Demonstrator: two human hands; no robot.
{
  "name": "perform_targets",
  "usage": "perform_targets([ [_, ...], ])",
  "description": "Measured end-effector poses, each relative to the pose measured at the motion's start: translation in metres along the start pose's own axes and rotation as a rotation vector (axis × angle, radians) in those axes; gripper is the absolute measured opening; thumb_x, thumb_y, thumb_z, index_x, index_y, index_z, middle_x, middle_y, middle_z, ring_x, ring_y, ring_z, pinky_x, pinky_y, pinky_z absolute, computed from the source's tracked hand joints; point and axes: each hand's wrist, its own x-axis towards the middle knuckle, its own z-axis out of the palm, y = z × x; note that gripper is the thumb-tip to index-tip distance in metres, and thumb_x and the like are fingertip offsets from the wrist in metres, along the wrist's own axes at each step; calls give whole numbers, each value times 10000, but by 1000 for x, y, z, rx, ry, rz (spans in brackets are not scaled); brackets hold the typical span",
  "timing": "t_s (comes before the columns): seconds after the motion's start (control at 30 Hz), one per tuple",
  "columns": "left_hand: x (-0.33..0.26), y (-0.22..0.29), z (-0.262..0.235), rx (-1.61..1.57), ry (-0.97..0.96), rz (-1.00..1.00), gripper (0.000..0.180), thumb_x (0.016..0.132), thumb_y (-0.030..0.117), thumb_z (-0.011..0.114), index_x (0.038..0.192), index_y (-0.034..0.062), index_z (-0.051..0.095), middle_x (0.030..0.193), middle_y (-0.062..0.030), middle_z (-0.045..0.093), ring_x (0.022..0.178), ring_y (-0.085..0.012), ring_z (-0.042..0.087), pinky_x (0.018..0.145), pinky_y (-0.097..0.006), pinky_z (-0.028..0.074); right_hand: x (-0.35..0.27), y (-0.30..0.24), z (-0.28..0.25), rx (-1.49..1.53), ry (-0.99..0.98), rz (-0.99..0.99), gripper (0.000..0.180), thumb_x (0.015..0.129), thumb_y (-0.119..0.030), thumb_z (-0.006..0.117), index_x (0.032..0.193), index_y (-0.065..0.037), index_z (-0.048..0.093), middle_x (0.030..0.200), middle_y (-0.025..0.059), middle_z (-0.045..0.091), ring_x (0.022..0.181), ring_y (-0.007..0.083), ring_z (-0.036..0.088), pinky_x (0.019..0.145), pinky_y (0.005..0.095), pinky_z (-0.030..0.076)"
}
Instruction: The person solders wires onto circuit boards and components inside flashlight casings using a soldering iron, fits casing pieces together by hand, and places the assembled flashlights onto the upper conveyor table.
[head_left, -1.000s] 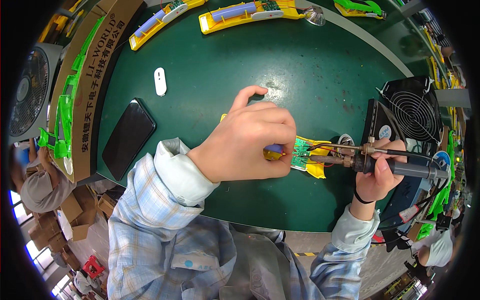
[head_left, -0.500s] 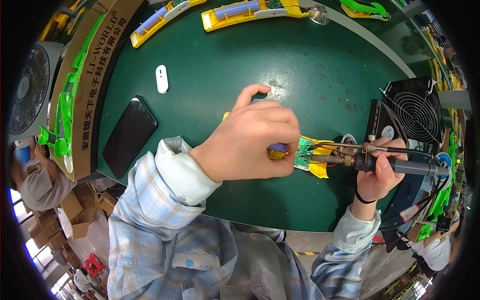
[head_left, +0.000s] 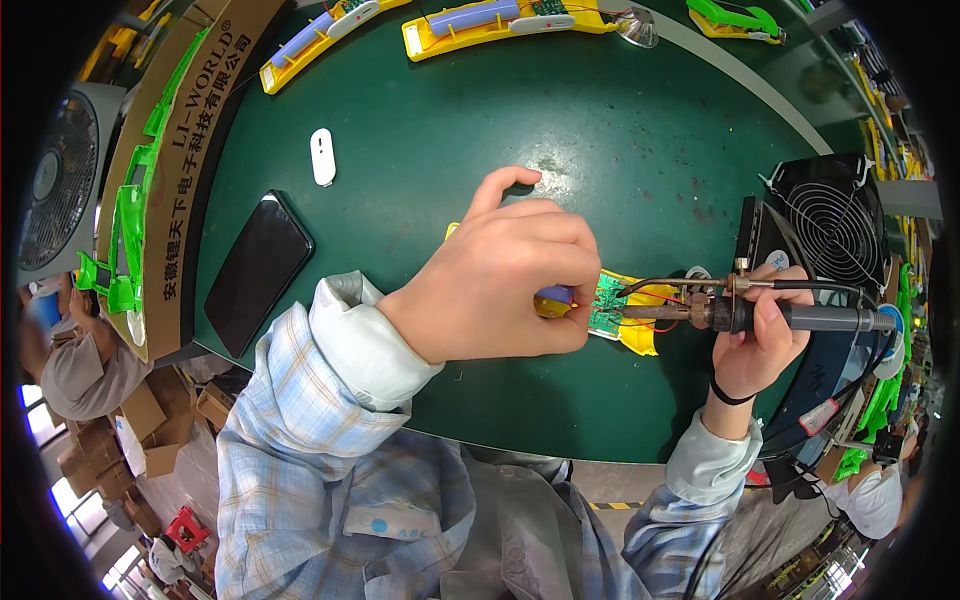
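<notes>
My left hand point(head_left: 500, 280) is closed around a yellow plastic housing point(head_left: 638, 340), pinning it to the green bench; most of the housing is hidden under the hand. A purple cylindrical cell point(head_left: 556, 295) shows between thumb and fingers. Just right of the fingertips lies a green circuit board point(head_left: 605, 308) with thin red and black wires. My right hand point(head_left: 757, 340) grips a soldering iron point(head_left: 840, 318) with a thin feed tube point(head_left: 665, 284) clamped along it. Both the iron's tip and the tube's end reach the board's right side; whether they touch it I cannot tell.
Similar yellow housings point(head_left: 470, 35) with purple cells lie along the far edge beside a small reflector cup point(head_left: 638, 28). A black phone point(head_left: 260, 272) and a white oval part point(head_left: 322, 157) rest at left by a cardboard box point(head_left: 190, 180). A black fan unit point(head_left: 828, 220) stands right.
The soldering iron's rear end has risen a little and the iron has turned slightly in my right hand. My left hand and the housing stay in place.
</notes>
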Motion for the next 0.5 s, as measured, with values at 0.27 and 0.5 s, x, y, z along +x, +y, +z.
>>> perform_targets([
  [0.27, 1, 1, -2, -4, -13, 4, 175, 500, 40, 631, 528, 113, 474, 666, 51, 514, 667, -119, 499, 860, -395, 235, 2, -2, 3, -2, 38, 21, 111, 657, -84, 506, 680, 6, 445, 665, 59, 434, 505, 61, 349, 409, 150, 231],
  [0.5, 1, 2, -2, -9, -9, 5, 176, 494, 34, 630, 538, 108, 477, 658, 48, 514, 657, -121, 496, 853, -392, 241, 1, -1, 1, -25, 31, 44, 120, 642, -91, 509, 669, 8, 447, 682, 74, 445, 567, 87, 384, 486, 177, 296],
])
